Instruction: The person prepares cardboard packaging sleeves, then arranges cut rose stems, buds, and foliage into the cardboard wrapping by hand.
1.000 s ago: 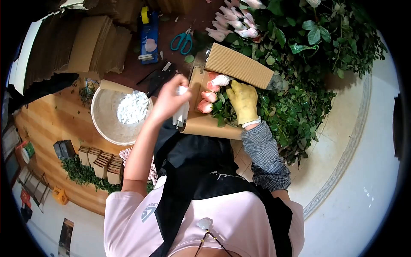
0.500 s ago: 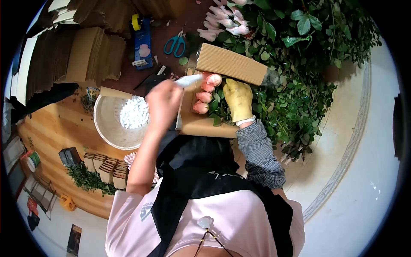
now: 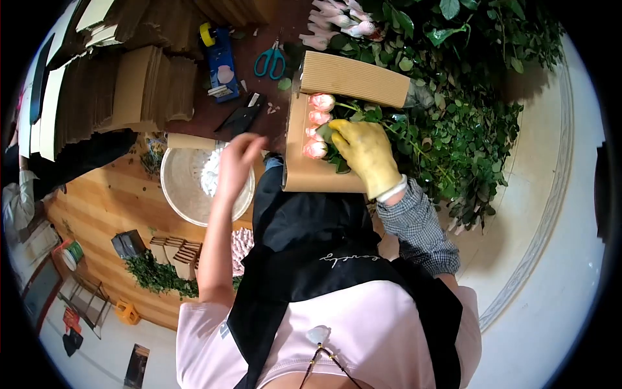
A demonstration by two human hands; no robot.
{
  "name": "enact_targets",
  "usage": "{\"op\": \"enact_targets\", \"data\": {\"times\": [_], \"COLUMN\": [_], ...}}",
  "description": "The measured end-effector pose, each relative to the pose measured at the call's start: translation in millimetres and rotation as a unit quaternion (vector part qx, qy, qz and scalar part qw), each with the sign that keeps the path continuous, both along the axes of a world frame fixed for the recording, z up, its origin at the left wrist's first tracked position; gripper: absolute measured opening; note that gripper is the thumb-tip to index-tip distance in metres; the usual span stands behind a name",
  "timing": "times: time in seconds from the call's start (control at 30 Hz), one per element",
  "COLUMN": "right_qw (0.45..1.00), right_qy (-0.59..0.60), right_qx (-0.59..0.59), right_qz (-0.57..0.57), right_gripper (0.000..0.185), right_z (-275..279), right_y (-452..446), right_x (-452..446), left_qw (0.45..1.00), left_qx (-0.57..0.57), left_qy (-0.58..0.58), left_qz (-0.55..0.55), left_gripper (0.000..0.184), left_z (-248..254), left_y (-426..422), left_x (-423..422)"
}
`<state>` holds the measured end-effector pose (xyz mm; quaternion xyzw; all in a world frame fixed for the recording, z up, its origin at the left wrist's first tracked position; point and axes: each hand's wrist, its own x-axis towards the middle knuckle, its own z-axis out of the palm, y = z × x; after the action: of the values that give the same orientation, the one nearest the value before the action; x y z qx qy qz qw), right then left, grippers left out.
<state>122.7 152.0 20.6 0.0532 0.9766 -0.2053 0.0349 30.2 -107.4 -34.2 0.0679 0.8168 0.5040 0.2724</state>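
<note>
My left hand, bare, hovers by the rim of a round whitish bowl of small white pieces, its fingers loosely apart and holding nothing I can see. The yellow glove covers my right hand, whose fingertips close on a green leaf beside the roses. Several pink roses lie in a column on brown cardboard, heads to the left and stems to the right, partly hidden by the glove. A ribbed cardboard piece lies above them.
Teal scissors, a blue tape dispenser and a black tool lie on the dark table. Cardboard stacks stand left, leafy stems right. Another person's sleeve shows at the left edge.
The white sleeve has left my left hand, which has drawn back left and down from the roses. My gloved hand has shifted to the leaf near the lower blooms. The view has shifted slightly.
</note>
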Motion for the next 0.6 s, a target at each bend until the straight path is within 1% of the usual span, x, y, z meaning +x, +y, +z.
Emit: {"op": "enact_targets", "data": {"times": [0.03, 0.07, 0.1, 0.13, 0.17, 0.2, 0.23, 0.27, 0.3, 0.33, 0.4, 0.47, 0.53, 0.57, 0.6], "right_qw": [1.000, 0.998, 0.994, 0.994, 0.994, 0.995, 0.988, 0.992, 0.992, 0.991, 0.991, 0.991, 0.982, 0.977, 0.972], "right_qy": [0.002, -0.044, -0.090, -0.077, -0.085, -0.090, -0.129, -0.106, -0.108, -0.107, -0.101, -0.095, -0.159, -0.185, -0.209], "right_qx": [0.002, 0.034, 0.066, 0.073, 0.061, 0.050, 0.079, 0.041, 0.028, 0.016, -0.004, -0.021, -0.019, 0.002, 0.031], "right_qz": [-0.003, -0.008, -0.014, -0.020, -0.017, -0.014, 0.017, 0.051, 0.061, 0.073, 0.084, 0.096, 0.101, 0.104, 0.104], "right_gripper": [0.020, 0.019, 0.021, 0.026, 0.025, 0.025, 0.026, 0.024, 0.024, 0.024, 0.026, 0.029, 0.036, 0.038, 0.038], "right_z": [-2.3, -3.5, -5.9, -16.5, -24.1, -28.7, -24.1, -25.9, -26.8, -27.5, -27.3, -25.4, -20.7, -14.3, -10.6], "right_y": [-2.7, -5.6, -7.6, -7.2, -5.6, -3.0, -2.5, -0.9, -1.9, -1.3, 5.1, 7.3, 6.1, 2.5, -2.7], "right_x": [-1.2, -0.8, -0.4, -0.7, -1.9, -4.3, -7.9, -7.6, -4.5, -3.9, 4.8, 6.8, 2.6, -1.8, -5.0], "left_qw": [0.996, 0.984, 0.971, 0.953, 0.942, 0.940, 0.947, 0.953, 0.953, 0.951, 0.947, 0.940, 0.949, 0.946, 0.946], "left_qx": [-0.007, -0.014, -0.045, -0.074, -0.107, -0.105, -0.096, -0.089, -0.076, -0.079, -0.077, -0.102, -0.101, -0.115, -0.116], "left_qy": [0.007, 0.013, 0.004, -0.003, 0.049, 0.055, 0.040, 0.022, 0.035, 0.037, 0.095, 0.092, 0.053, 0.014, 0.017], "left_qz": [-0.089, -0.177, -0.236, -0.294, -0.314, -0.319, -0.302, -0.288, -0.293, -0.296, -0.296, -0.312, -0.293, -0.302, -0.304], "left_gripper": [0.030, 0.033, 0.035, 0.038, 0.047, 0.047, 0.048, 0.049, 0.053, 0.053, 0.055, 0.056, 0.058, 0.045, 0.045], "left_z": [7.3, 11.4, 18.2, 21.5, 8.9, -0.1, -4.3, -8.5, -13.6, -11.0, -4.5, -3.9, 4.6, 8.0, 12.6], "left_y": [29.2, 50.8, 68.0, 80.4, 86.8, 87.5, 85.1, 80.8, 77.8, 77.7, 74.2, 75.3, 76.7, 74.6, 72.4], "left_x": [-3.7, -6.6, -7.7, -10.3, -8.9, -10.0, -14.8, -16.7, -16.5, -15.3, -11.5, -12.1, -10.3, -13.5, -14.7]}}
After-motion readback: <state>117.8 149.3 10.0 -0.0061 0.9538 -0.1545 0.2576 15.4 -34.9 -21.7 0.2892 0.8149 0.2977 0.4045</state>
